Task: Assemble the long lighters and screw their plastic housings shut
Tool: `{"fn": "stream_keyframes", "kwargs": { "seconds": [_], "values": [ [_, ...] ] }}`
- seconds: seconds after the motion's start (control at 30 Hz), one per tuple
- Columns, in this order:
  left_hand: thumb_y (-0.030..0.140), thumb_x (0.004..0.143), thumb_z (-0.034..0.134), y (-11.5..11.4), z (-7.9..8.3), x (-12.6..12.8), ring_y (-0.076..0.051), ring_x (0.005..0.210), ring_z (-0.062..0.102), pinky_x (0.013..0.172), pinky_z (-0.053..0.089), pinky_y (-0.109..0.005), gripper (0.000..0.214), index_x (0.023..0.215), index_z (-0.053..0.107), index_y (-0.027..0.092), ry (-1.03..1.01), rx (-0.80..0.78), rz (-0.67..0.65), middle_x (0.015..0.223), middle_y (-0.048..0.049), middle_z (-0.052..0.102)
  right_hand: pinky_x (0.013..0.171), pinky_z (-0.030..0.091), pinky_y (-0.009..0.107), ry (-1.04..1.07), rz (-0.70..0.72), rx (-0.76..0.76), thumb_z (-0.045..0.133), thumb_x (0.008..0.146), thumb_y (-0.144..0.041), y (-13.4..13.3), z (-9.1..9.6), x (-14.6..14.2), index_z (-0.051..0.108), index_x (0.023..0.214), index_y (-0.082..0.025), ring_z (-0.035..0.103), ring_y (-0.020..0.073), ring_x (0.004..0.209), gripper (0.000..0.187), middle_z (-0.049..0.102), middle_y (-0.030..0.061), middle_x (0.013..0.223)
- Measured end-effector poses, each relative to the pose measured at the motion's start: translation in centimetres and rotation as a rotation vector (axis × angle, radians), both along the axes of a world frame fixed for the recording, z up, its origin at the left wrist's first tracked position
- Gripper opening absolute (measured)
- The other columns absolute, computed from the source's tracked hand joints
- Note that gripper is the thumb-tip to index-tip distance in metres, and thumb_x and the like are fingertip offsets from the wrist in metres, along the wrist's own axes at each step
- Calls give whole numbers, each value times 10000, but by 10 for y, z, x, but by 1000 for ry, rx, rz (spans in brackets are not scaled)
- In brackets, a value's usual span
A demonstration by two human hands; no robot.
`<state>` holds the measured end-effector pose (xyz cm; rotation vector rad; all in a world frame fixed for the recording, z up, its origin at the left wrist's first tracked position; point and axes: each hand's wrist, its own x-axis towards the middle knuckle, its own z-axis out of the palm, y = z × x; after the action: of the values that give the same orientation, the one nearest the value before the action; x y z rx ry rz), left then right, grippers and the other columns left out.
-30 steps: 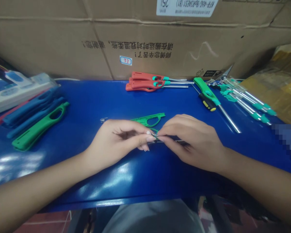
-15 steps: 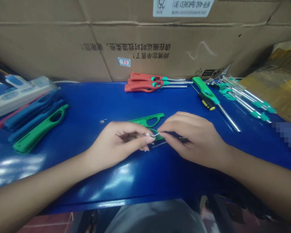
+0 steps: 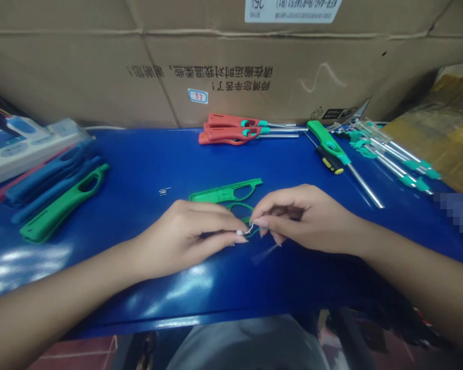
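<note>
In the head view, my left hand [image 3: 200, 234] is closed in a pinch on a small white part at its fingertips. A short, bent white wire [image 3: 250, 229] runs from there to my right hand [image 3: 304, 221], whose thumb and finger pinch its other end. Below the right fingers a thin, blurred clear strip or rod shows, and I cannot make out what it belongs to. Just behind my hands lies a green lighter casing half [image 3: 212, 195] with a trigger loop. Another green casing piece [image 3: 241, 205] is partly hidden by my fingers.
Several small screws [image 3: 163, 191] lie left of centre. Red lighters [image 3: 227, 134] are stacked at the back, with a green lighter [image 3: 326, 139] and a screwdriver [image 3: 330, 160] to their right. Metal lighter tubes [image 3: 393, 159] lie far right. Casings [image 3: 61, 205] and a power strip [image 3: 27, 151] occupy the left. A cardboard box [image 3: 100, 77] stands behind.
Both hands have shifted slightly down towards me, uncovering more of the green casing half. The right hand has turned, with its fingers now curled beneath the pinch.
</note>
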<state>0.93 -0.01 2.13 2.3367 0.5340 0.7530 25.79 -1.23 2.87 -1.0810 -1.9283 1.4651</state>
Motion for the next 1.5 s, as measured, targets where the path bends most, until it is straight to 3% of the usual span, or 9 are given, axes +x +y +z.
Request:
{"fn": "stream_keyframes", "kwargs": {
  "seconds": [0.13, 0.3, 0.37, 0.53, 0.7, 0.83, 0.93, 1.2, 1.5],
  "values": [
    [152, 890, 770, -1, 3, 3, -113, 690, 758, 687, 596, -153, 81, 961, 796, 180, -53, -119, 65, 844, -30, 811, 545, 545, 199, 88, 42, -206, 738, 910, -313, 3, 0, 1, 692, 900, -162, 679, 99, 594, 158, 721, 4, 765],
    [114, 872, 767, -2, 5, 6, -105, 620, 747, 634, 603, -139, 73, 921, 798, 158, -99, -291, 74, 773, -28, 801, 530, 553, 208, 136, 96, -251, 727, 920, -324, 2, -6, 1, 711, 895, -158, 684, 111, 595, 169, 713, 14, 757],
    [100, 856, 772, -3, 5, 7, -109, 602, 748, 611, 609, -135, 64, 890, 795, 150, -132, -387, 95, 754, -26, 797, 529, 561, 213, 150, 89, -190, 732, 919, -350, -1, -9, -1, 714, 901, -156, 680, 118, 593, 195, 690, 8, 731],
    [84, 840, 770, -5, 3, 8, -132, 563, 756, 563, 624, -141, 59, 851, 785, 140, -198, -674, 150, 689, -15, 786, 536, 522, 164, 133, 15, 134, 715, 916, -216, -3, -9, -4, 726, 899, -153, 643, 77, 634, 67, 688, 24, 854],
    [88, 835, 788, -4, 0, 9, -129, 570, 758, 570, 633, -141, 65, 873, 793, 140, -250, -767, 182, 703, -17, 794, 521, 496, 159, 135, 3, 204, 743, 896, -210, -5, -9, -6, 720, 887, -155, 621, 71, 632, 60, 688, 23, 850],
    [92, 844, 790, -3, -1, 12, -112, 593, 758, 591, 633, -130, 58, 872, 791, 143, -290, -784, 204, 735, -16, 802, 433, 470, 151, 226, -67, -74, 793, 870, -282, -7, -10, -10, 675, 900, -165, 568, 57, 492, 169, 621, -42, 671],
    [130, 837, 816, -3, -1, 13, -120, 598, 758, 601, 643, -145, 59, 888, 789, 143, -324, -772, 229, 698, -10, 789, 382, 465, 160, 318, -114, -256, 849, 814, -346, -5, -9, -13, 661, 910, -167, 539, 60, 453, 277, 648, -42, 664],
    [74, 837, 794, -5, 1, 12, -97, 653, 758, 640, 641, -129, 112, 902, 812, 163, -338, -560, 241, 824, -12, 795, 303, 306, 118, 413, -15, -598, 815, 852, -387, 3, -9, -12, 695, 813, -139, 390, 20, 393, 279, 590, -60, 572],
    [104, 836, 807, -3, 1, 9, -117, 647, 758, 618, 636, -157, 125, 934, 821, 181, -234, -382, 212, 838, -29, 803, 304, 288, 133, 338, -51, -592, 887, 748, -347, 2, -8, -13, 699, 769, -136, 408, 26, 388, 283, 585, -63, 551]
  ]
}}
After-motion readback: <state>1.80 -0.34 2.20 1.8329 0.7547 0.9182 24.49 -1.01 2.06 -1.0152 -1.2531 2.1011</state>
